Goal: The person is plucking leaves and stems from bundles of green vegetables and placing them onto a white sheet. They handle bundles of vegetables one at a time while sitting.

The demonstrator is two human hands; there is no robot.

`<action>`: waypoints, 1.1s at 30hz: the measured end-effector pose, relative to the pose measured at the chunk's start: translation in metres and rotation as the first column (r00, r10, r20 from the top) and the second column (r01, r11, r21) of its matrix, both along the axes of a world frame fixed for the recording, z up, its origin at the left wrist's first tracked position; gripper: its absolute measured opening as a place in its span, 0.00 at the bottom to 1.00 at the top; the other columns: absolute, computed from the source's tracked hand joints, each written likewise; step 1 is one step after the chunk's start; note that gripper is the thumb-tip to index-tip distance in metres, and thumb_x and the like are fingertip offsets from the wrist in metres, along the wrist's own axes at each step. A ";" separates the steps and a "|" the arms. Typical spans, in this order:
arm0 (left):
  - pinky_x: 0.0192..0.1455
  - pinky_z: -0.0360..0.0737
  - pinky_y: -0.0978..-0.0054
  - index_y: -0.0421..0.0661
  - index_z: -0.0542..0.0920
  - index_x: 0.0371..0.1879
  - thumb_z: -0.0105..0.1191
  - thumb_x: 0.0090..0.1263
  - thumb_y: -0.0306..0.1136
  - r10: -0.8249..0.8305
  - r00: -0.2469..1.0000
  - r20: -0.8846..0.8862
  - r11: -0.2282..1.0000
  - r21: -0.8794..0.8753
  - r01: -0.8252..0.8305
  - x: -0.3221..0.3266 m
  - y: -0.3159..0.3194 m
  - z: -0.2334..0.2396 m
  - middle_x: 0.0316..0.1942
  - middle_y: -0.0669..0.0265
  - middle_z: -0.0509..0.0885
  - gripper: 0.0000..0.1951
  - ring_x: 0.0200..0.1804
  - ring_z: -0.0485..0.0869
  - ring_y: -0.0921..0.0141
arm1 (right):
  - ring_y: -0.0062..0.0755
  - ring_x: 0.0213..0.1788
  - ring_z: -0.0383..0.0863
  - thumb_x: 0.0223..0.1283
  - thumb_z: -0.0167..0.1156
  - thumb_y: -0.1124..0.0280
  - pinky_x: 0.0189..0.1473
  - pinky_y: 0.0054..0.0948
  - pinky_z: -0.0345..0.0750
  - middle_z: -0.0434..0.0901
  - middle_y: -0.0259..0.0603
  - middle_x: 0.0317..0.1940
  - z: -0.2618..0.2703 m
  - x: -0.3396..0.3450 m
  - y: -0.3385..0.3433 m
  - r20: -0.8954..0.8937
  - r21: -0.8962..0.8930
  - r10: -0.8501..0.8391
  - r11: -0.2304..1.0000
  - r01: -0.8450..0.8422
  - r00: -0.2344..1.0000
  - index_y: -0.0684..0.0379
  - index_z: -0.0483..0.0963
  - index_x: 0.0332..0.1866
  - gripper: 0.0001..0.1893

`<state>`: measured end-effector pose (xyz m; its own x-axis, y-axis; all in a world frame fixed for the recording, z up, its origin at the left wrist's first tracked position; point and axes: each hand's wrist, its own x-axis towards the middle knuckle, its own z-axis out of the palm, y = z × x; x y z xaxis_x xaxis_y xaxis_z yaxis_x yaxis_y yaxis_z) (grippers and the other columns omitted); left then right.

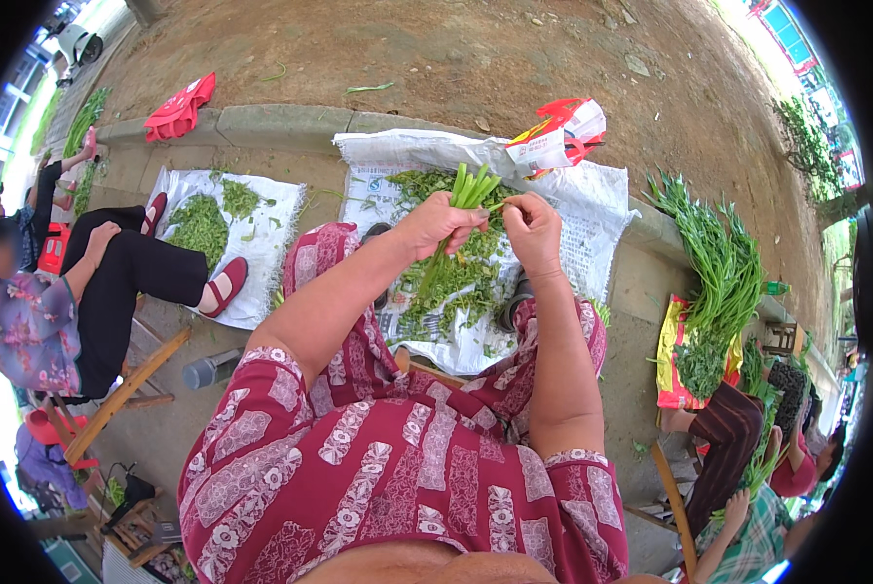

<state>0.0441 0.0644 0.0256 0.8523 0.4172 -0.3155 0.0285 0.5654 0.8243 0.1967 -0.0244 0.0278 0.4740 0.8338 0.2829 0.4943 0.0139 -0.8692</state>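
My left hand (447, 225) is closed around a small bundle of green leafy-vegetable stems (474, 188), their pale thick ends pointing up past the fist. Close beside it, my right hand (533, 228) has thumb and index finger pinched on a thin stem end at the bundle's right side. Below both hands, torn green leaves (458, 292) lie scattered over a white woven plastic sack (589, 226) spread on the ground between my feet. Part of the bundle hangs down under my left hand, in front of the leaves.
A red and white bag (560, 142) stands on the sack's far edge. Long green stalks (725, 263) lie at right beside a seated person. At left, another person (27, 321) sits by a second sack (279, 219) with leaves. A cup (210, 370) lies near my left side.
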 end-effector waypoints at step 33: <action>0.42 0.79 0.64 0.41 0.78 0.42 0.57 0.63 0.31 0.315 0.941 0.123 0.931 -0.235 -0.281 0.014 0.011 -0.021 0.34 0.64 0.80 0.11 0.39 0.80 0.68 | 0.18 0.28 0.78 0.52 0.62 0.77 0.32 0.18 0.76 0.80 0.35 0.26 -0.020 -0.025 0.006 -0.449 -0.047 0.155 0.979 -0.197 0.880 0.66 0.77 0.33 0.05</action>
